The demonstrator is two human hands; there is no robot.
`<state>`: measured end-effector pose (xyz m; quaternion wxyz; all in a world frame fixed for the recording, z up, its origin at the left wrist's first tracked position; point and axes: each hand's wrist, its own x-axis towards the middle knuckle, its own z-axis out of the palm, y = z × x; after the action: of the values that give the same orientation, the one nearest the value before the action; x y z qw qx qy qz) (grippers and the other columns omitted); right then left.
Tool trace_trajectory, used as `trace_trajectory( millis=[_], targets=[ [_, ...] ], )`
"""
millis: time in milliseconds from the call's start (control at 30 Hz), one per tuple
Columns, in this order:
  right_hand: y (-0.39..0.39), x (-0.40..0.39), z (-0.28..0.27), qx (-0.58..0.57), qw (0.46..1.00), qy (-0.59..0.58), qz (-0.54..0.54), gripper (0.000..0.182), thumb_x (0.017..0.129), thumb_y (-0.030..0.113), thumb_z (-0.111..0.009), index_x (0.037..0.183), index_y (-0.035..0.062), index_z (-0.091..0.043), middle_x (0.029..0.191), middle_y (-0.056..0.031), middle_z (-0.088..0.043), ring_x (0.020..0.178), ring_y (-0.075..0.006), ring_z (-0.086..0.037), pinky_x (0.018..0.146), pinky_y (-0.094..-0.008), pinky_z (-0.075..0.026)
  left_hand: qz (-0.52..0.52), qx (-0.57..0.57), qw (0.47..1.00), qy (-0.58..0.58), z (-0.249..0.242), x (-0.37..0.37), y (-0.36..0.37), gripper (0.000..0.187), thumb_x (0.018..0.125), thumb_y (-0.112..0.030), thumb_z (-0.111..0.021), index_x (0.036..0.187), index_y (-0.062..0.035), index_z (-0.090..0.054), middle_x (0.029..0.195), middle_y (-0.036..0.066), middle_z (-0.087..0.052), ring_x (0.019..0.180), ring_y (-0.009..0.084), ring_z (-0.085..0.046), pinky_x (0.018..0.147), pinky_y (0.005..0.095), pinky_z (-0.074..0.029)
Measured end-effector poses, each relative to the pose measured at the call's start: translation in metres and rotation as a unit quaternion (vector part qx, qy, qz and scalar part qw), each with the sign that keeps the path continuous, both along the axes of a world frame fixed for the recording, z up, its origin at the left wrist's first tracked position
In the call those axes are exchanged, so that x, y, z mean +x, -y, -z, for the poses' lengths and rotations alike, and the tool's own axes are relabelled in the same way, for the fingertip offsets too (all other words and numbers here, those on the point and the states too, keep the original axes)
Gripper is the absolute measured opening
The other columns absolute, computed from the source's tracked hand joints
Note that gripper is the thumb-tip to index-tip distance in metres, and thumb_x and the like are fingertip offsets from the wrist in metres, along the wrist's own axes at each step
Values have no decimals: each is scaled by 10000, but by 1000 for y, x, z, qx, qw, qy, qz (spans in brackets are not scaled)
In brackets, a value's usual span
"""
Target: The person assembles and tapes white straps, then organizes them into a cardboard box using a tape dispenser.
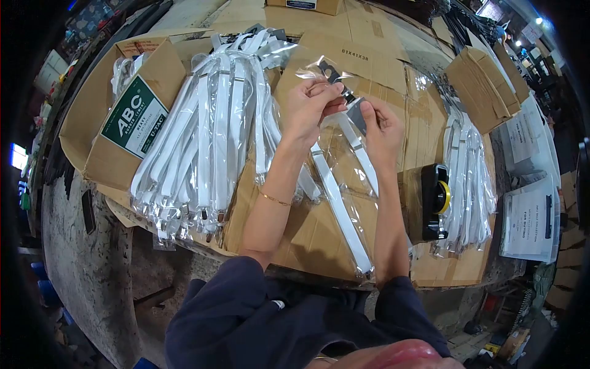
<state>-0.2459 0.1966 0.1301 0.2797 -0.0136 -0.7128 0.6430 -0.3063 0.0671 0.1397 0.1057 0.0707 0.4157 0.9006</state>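
Between both hands is a white belt (342, 209) in a clear plastic sleeve, hanging down over the cardboard toward me. A dark grey hanger card (356, 115) with a hole at its top sits at its upper end. My left hand (310, 109) is closed, pinching the sleeve's top by the card. With thumb and fingers, my right hand (383, 132) grips the card's lower part. A large pile of bagged white belts (209, 135) lies to the left of my left hand. Right of my right forearm stands a black tape dispenser (433, 203) with a yellow core.
A cardboard box (98, 135) with a green label holds more belts at the left. More bagged belts (470, 178) lie on the right, near an open carton (482, 89) and white plastic bins (530, 221). Flattened cardboard (295, 230) covers the worktable.
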Motion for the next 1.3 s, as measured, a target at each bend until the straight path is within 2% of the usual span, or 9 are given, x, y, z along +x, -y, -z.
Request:
trace_trajectory(
  millis=[133, 200, 433, 533, 700, 1033, 1133, 1200, 1300],
  targets=[
    [-2, 1, -1, 3, 998, 12, 55, 232, 869, 157, -634, 957, -57, -647, 812, -50, -644, 735, -84, -566, 684, -225, -453, 41, -12, 999, -9, -1, 1, 2, 196, 822, -110, -661, 924, 40, -585, 770, 83, -641, 680, 143, -638, 639, 262, -551],
    [-1, 2, -4, -3, 997, 18, 73, 225, 865, 152, -638, 940, -60, -650, 797, -53, -646, 723, -84, -566, 678, -227, -455, 65, -85, 994, -37, -3, 0, 5, 183, 842, -138, -644, 884, 38, -614, 790, 93, -651, 702, 147, -642, 666, 258, -532],
    [1, 4, -10, -14, 995, 25, 92, 205, 844, 115, -656, 968, -40, -605, 782, -60, -658, 704, -81, -561, 662, -216, -445, 76, -107, 987, -91, 0, -2, 6, 147, 843, -107, -638, 890, 30, -614, 791, 98, -660, 704, 135, -636, 687, 243, -512],
    [3, 2, -9, -19, 996, 23, 80, 178, 841, 102, -653, 948, -29, -596, 790, -67, -661, 710, -77, -561, 665, -218, -442, 70, -110, 987, -98, 3, -2, 4, 173, 842, -131, -648, 910, 22, -603, 808, 74, -652, 727, 147, -631, 726, 272, -520],
    [4, 3, -13, 4, 996, 18, 85, 161, 836, 95, -654, 927, -25, -596, 791, -73, -661, 719, -74, -562, 679, -217, -440, 28, -73, 994, -80, 6, -1, -5, 264, 805, -61, -676, 994, 64, -540, 838, 91, -646, 761, 146, -627, 735, 259, -515],
    [3, 4, -15, 30, 994, 30, 98, 173, 821, 98, -671, 911, -20, -582, 774, -75, -660, 705, -83, -576, 671, -227, -447, 52, -85, 989, -105, 8, -2, -2, 333, 791, -46, -686, 1045, 95, -525, 868, 111, -647, 753, 137, -619, 725, 260, -510],
    [3, 5, -16, 37, 994, 25, 95, 169, 819, 94, -673, 908, -13, -576, 769, -75, -659, 697, -84, -576, 660, -228, -447, 65, -123, 984, -112, 3, 0, 2, 253, 798, -68, -683, 978, 74, -575, 834, 95, -648, 736, 134, -617, 713, 272, -512],
    [1, 6, -15, 40, 994, 25, 95, 168, 818, 92, -673, 910, -10, -575, 766, -75, -658, 698, -85, -577, 656, -228, -446, 39, -103, 991, -74, -3, 3, 4, 153, 826, -108, -657, 855, 33, -607, 789, 86, -648, 700, 141, -620, 698, 282, -515],
    [0, 6, -15, 50, 994, 30, 89, 181, 818, 99, -673, 923, -7, -572, 759, -75, -656, 713, -90, -580, 664, -231, -446, 67, -103, 990, -63, -2, -3, 10, 160, 850, -138, -627, 805, 16, -612, 757, 86, -647, 671, 154, -625, 693, 292, -520]
  ],
)
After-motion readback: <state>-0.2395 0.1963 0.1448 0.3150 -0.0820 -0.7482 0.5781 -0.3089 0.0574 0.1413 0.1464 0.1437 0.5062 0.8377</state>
